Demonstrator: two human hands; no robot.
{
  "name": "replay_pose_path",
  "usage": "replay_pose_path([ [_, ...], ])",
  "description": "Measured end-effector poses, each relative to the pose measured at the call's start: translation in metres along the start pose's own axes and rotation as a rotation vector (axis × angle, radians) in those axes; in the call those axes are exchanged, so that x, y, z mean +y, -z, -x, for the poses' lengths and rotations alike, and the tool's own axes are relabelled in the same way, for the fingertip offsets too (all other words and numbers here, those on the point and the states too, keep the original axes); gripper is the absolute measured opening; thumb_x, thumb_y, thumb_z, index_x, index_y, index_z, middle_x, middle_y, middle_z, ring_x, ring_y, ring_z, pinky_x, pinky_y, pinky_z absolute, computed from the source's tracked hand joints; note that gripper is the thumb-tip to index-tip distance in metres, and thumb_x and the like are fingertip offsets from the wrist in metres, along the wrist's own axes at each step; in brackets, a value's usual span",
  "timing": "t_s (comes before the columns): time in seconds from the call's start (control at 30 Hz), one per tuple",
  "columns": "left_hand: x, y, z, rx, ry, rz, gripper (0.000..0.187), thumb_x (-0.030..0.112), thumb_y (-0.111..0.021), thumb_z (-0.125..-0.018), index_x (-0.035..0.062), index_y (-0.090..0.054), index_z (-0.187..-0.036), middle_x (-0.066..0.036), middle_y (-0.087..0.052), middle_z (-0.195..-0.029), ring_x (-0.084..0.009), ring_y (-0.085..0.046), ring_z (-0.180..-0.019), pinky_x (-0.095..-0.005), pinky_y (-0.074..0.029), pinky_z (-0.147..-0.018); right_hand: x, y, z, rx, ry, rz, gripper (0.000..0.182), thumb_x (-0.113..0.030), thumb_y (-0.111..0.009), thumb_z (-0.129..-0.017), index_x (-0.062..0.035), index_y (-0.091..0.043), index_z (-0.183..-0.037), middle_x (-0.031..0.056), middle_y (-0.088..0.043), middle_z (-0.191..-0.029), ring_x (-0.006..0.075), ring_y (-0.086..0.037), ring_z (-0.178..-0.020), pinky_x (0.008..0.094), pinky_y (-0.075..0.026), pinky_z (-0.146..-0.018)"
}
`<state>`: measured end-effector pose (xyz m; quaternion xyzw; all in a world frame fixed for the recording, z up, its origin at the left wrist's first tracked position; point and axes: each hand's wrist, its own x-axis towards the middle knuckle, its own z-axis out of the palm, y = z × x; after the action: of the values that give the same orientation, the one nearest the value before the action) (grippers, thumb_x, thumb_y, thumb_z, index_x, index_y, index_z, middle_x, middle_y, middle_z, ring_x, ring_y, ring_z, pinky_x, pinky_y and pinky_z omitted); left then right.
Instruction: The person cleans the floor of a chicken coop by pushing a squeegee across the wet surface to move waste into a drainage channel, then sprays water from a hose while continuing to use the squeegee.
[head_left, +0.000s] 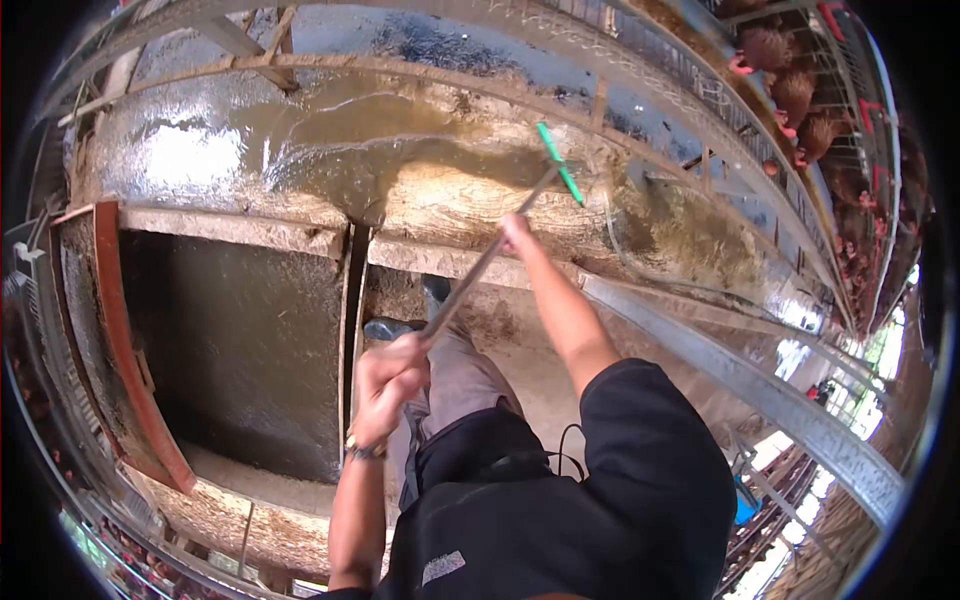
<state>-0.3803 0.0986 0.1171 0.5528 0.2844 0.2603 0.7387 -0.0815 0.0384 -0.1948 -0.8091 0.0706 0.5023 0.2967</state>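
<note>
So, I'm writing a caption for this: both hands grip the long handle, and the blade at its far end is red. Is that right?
Not quite: the head view shows that the blade is green, not red. The left hand and right hand do both grip the long handle.

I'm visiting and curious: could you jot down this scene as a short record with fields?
Tool: long handle with green blade
Left hand: grips the handle nearer the body
Right hand: grips the handle nearer the blade
Ground: wet, muddy strip around the blade
Image left: dark floor section beside a reddish-brown board
Upper right: caged birds
</note>
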Motion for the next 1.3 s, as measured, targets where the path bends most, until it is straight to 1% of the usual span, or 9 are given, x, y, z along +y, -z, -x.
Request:
replay_pose_path([
  [0.07, 0.028, 0.019, 0.036, 0.153, 0.048, -0.046, 0.036, 0.023, -0.049, -0.078, 0.0031, -0.044, -0.048, -0.004, -0.046, -0.048, -0.0166, -0.044, -0.048, -0.0410, -0.047, -0.084, 0.002, -0.057, 0.021, -0.093, 0.054, 0.031, 0.033, -0.020, -0.045, -0.081, 0.0062, -0.057, -0.096, 0.0172, -0.062, -0.073, 0.0221, -0.062, -0.054, 0.0328, -0.051, -0.044],
  [0.3, 0.103, 0.053, 0.109, 0.448, -0.104, -0.082, 0.043, 0.028, -0.054, -0.077, 0.0062, -0.039, -0.044, -0.004, -0.041, -0.042, -0.0163, -0.041, -0.043, -0.0386, -0.040, -0.075, -0.031, -0.197, 0.132, -0.252, 0.107, 0.064, 0.027, -0.020, -0.051, -0.074, 0.0012, -0.057, -0.059, 0.0130, -0.057, -0.051, 0.0189, -0.054, -0.039, 0.0311, -0.043, -0.033],
  [0.53, 0.163, 0.025, 0.130, 0.477, -0.243, -0.084, 0.033, 0.027, -0.052, -0.075, 0.0122, -0.039, -0.048, 0.000, -0.040, -0.043, -0.0125, -0.041, -0.046, -0.0373, -0.035, -0.076, -0.056, -0.213, 0.225, -0.340, 0.201, -0.144, 0.023, -0.019, -0.062, -0.064, -0.0032, -0.051, -0.051, 0.0091, -0.051, -0.047, 0.0188, -0.048, -0.037, 0.0313, -0.037, -0.034],
  [0.7, 0.110, 0.041, 0.097, 0.538, -0.235, -0.001, 0.036, 0.029, -0.054, -0.072, 0.0062, -0.042, -0.048, -0.004, -0.039, -0.044, -0.0161, -0.036, -0.041, -0.0397, -0.039, -0.070, -0.090, -0.182, 0.144, -0.184, 0.375, -0.016, 0.024, -0.023, -0.062, -0.068, -0.0027, -0.056, -0.057, 0.0088, -0.056, -0.052, 0.0193, -0.057, -0.048, 0.0332, -0.047, -0.042],
  [0.8, 0.040, 0.031, 0.054, 0.508, -0.104, -0.035, 0.021, 0.007, -0.052, -0.067, 0.0003, -0.039, -0.052, -0.004, -0.040, -0.052, -0.0161, -0.039, -0.049, -0.0357, -0.045, -0.075, -0.107, -0.162, 0.015, -0.022, 0.391, 0.340, 0.025, -0.025, -0.060, -0.068, -0.0008, -0.062, -0.066, 0.0136, -0.063, -0.062, 0.0224, -0.065, -0.062, 0.0368, -0.052, -0.054],
  [0.83, 0.035, 0.026, 0.034, 0.413, -0.150, -0.064, 0.020, 0.005, -0.053, -0.066, 0.0007, -0.038, -0.053, -0.005, -0.039, -0.053, -0.0168, -0.040, -0.051, -0.0361, -0.044, -0.074, -0.107, -0.158, -0.029, 0.077, 0.481, 0.552, 0.051, -0.032, -0.049, -0.077, 0.0113, -0.060, -0.102, 0.0193, -0.069, -0.080, 0.0301, -0.068, -0.067, 0.0397, -0.055, -0.070],
  [1.07, 0.057, 0.045, 0.063, 0.395, -0.162, -0.105, 0.018, 0.005, -0.052, -0.069, 0.0000, -0.043, -0.054, -0.007, -0.041, -0.052, -0.0209, -0.041, -0.050, -0.0362, -0.044, -0.074, -0.100, -0.184, 0.030, -0.211, 0.366, 0.443, 0.027, -0.026, -0.046, -0.077, -0.0043, -0.049, -0.063, 0.0101, -0.047, -0.050, 0.0204, -0.045, -0.037, 0.0371, -0.035, -0.033],
  [1.13, 0.067, 0.054, 0.104, 0.444, -0.105, -0.124, 0.020, 0.006, -0.053, -0.071, 0.0002, -0.045, -0.053, -0.005, -0.043, -0.051, -0.0183, -0.043, -0.051, -0.0366, -0.044, -0.077, -0.066, -0.214, 0.044, -0.250, 0.382, 0.732, 0.041, -0.033, -0.045, -0.081, 0.0034, -0.064, -0.080, 0.0209, -0.062, -0.068, 0.0263, -0.061, -0.053, 0.0394, -0.048, -0.051],
  [1.3, 0.082, 0.054, 0.179, 0.632, -0.060, -0.076, 0.021, 0.002, -0.052, -0.068, 0.0028, -0.042, -0.049, -0.004, -0.043, -0.048, -0.0160, -0.043, -0.051, -0.0349, -0.042, -0.076, -0.012, -0.265, 0.105, -0.314, 0.448, 0.789, 0.041, -0.033, -0.049, -0.075, 0.0021, -0.069, -0.082, 0.0209, -0.066, -0.072, 0.0306, -0.067, -0.069, 0.0392, -0.051, -0.068],
])
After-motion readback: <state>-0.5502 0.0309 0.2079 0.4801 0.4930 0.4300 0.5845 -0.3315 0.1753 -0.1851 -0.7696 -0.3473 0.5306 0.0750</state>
